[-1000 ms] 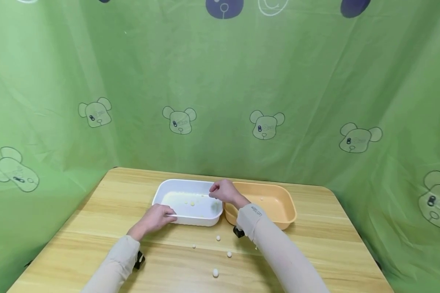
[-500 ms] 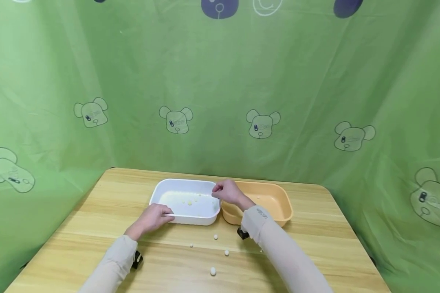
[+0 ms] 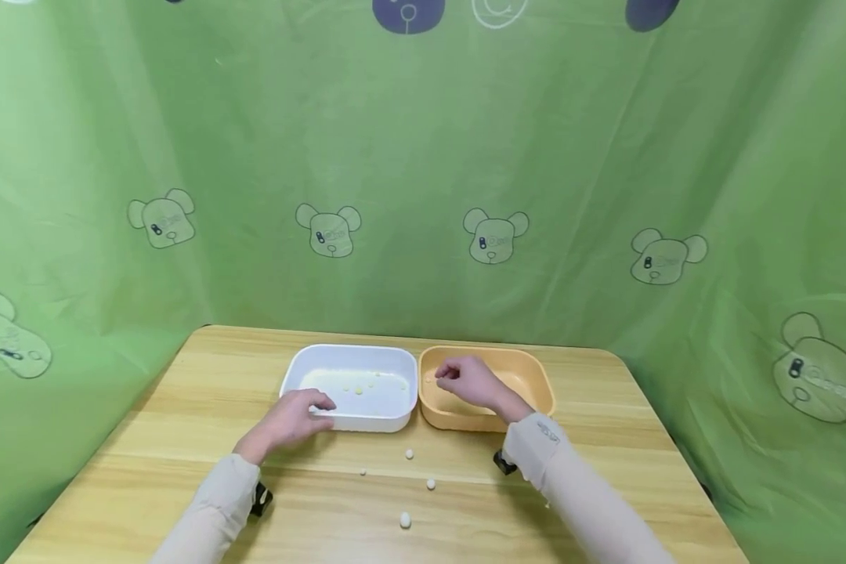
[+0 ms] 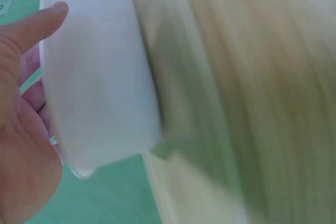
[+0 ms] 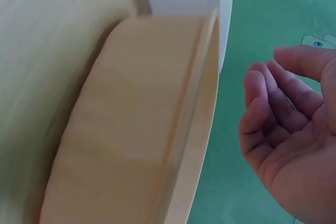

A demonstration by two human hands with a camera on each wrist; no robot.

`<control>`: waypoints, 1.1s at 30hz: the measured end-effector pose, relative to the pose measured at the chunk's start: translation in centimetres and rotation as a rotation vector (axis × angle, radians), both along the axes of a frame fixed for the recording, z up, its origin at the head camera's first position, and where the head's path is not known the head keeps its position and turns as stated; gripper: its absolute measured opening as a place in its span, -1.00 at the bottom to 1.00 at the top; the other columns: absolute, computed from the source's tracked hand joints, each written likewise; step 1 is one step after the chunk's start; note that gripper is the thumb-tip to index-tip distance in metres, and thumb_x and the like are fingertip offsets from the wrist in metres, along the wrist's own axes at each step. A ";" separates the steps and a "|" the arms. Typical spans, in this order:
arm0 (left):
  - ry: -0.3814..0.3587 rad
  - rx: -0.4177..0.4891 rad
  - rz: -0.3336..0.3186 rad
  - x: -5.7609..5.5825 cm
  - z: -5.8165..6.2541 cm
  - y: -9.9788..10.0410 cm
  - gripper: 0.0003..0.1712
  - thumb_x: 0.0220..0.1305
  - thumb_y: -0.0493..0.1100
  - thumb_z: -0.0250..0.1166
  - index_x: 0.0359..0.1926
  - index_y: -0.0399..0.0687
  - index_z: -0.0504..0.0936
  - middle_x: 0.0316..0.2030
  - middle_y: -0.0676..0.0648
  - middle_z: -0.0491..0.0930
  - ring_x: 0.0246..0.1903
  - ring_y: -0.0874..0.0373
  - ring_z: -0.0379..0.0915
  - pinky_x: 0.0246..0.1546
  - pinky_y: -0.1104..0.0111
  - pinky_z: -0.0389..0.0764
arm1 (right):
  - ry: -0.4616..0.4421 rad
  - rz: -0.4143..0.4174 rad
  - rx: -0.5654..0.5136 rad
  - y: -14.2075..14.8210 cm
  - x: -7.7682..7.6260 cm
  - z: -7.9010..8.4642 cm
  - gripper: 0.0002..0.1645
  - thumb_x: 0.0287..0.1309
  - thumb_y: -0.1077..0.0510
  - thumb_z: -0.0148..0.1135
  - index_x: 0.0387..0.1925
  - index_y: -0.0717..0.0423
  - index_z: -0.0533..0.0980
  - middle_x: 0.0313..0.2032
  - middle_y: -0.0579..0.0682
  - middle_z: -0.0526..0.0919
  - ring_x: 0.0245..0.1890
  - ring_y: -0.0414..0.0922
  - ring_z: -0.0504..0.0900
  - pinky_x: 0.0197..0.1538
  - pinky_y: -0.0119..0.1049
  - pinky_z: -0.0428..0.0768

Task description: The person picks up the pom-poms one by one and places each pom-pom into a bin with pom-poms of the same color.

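My left hand (image 3: 292, 417) is at the near rim of a white plastic basin (image 3: 374, 423). The left wrist view shows its thumb (image 4: 52, 19) straight across the outer wall, other fingers behind the rim, loosely spread. Several small yellowish balls lie inside the basin. My right hand (image 3: 474, 382) hovers over the orange basin (image 3: 458, 421), palm up to its own wrist camera. There its fingers (image 5: 255, 114) are loosely bent, the thumb stands apart, and nothing shows between them. A tiny pale ball (image 3: 428, 381) appears in the orange basin, left of the fingertips.
On the wooden table (image 3: 324, 517) in front of the basins lie a larger white ball (image 3: 405, 520), two mid-sized ones and a tiny one (image 3: 363, 472). Both basins stand side by side near the far edge. A green curtain (image 3: 395, 298) with bear faces hangs behind.
My right hand has moved right, from above the white basin's right end to above the orange one, its fingers loosening. My left hand has shifted slightly right along the rim and loosened.
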State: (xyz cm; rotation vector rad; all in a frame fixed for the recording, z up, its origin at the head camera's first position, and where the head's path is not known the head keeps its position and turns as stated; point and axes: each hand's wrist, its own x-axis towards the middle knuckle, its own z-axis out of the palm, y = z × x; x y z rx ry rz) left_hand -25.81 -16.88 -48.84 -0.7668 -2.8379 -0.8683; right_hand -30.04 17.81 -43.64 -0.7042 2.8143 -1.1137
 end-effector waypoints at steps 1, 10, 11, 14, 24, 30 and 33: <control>0.004 0.020 -0.010 0.1 0.2 0.1 -0.69 0.09 -0.05 0.39 -0.14 -0.04 0.66 -0.20 0.04 0.64 -0.14 0.09 0.54 -0.04 0.15 0.49 | 0.010 -0.003 0.007 0.6 0.2 -0.1 -0.87 0.13 0.26 0.23 -0.29 0.25 0.60 -0.44 -0.09 0.60 -0.38 -0.18 0.54 -0.26 -0.30 0.54; -0.004 0.126 -0.173 1.7 2.0 2.1 -0.73 0.17 -0.14 0.33 -0.14 -0.17 0.64 -0.20 0.00 0.63 -0.15 0.06 0.54 -0.07 0.13 0.50 | 0.064 0.018 0.124 6.8 2.1 -0.6 -0.84 0.21 0.14 0.23 -0.26 0.15 0.62 -0.39 -0.17 0.61 -0.34 -0.21 0.54 -0.24 -0.26 0.52; 0.001 0.125 -0.179 1.9 2.1 2.3 -0.76 0.17 -0.14 0.33 -0.16 -0.15 0.65 -0.22 0.03 0.63 -0.17 0.09 0.54 -0.11 0.16 0.51 | 0.057 0.022 0.135 7.5 2.3 -0.6 -0.84 0.21 0.12 0.23 -0.26 0.13 0.62 -0.38 -0.18 0.61 -0.33 -0.21 0.54 -0.23 -0.26 0.52; 0.002 0.136 -0.201 2.6 2.3 2.9 -0.84 0.18 -0.17 0.32 -0.22 -0.11 0.66 -0.29 0.07 0.63 -0.26 0.17 0.54 -0.20 0.21 0.54 | 0.050 0.043 0.170 9.7 2.6 -0.8 -0.78 0.19 0.05 0.26 -0.25 0.11 0.63 -0.36 -0.20 0.62 -0.31 -0.21 0.55 -0.22 -0.26 0.52; -0.262 0.130 -0.264 4.2 0.8 5.0 -0.68 0.08 -0.22 0.39 -0.13 -0.24 0.61 -0.23 -0.11 0.62 -0.23 0.11 0.54 -0.13 0.25 0.55 | 0.066 0.093 0.170 13.4 3.4 -2.6 -0.76 0.09 -0.10 0.34 -0.33 -0.05 0.65 -0.39 -0.28 0.64 -0.39 -0.29 0.52 -0.30 -0.37 0.50; -0.266 0.020 -0.231 4.1 -1.3 5.7 -0.64 -0.05 -0.24 0.46 -0.16 -0.15 0.62 -0.29 0.04 0.60 -0.28 0.19 0.49 -0.18 0.33 0.51 | 0.128 0.069 0.150 13.7 3.7 -3.3 -0.87 0.16 0.01 0.30 -0.34 -0.06 0.66 -0.38 -0.26 0.66 -0.38 -0.32 0.56 -0.29 -0.36 0.54; -0.218 -0.020 -0.234 3.8 -1.9 5.8 -0.65 -0.09 -0.24 0.48 -0.20 -0.12 0.64 -0.36 0.09 0.58 -0.35 0.27 0.44 -0.25 0.39 0.49 | 0.133 0.059 0.125 13.9 3.8 -3.6 -0.89 0.18 0.03 0.28 -0.35 -0.06 0.66 -0.40 -0.27 0.66 -0.38 -0.32 0.57 -0.28 -0.37 0.55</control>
